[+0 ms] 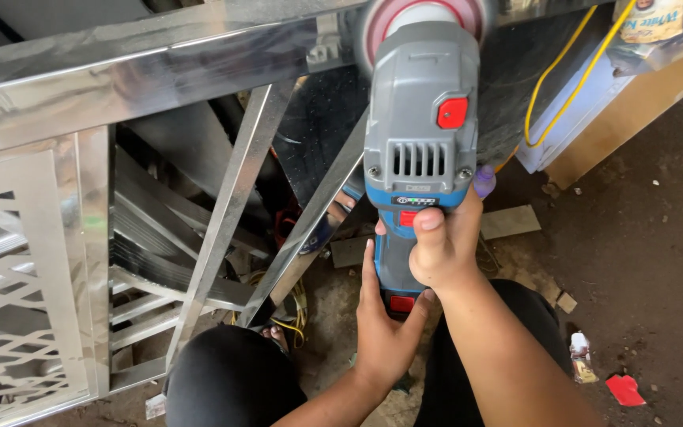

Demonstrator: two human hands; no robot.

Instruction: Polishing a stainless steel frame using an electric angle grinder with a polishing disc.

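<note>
1x cordless polisher (420, 119), grey/blue w/ red buttons, pad end pointing up against the top rail of 1x stainless steel frame (144, 75). 2 diagonal bars on the frame, 1 patterned panel at left. 1 yellow cable (551, 87) running top right. Both hands working: right hand (440, 245) wrapping the handle, thumb sitting on the red switch; left hand (385, 324) clamping the lower grip/battery end from below. Forearms angling up between the knees.

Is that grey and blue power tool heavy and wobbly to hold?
Probably heavy: the grey and blue power tool is bulky, and both the right hand and left hand grip its handle. It looks stiff, hard plastic, unlikely to bend.
</note>
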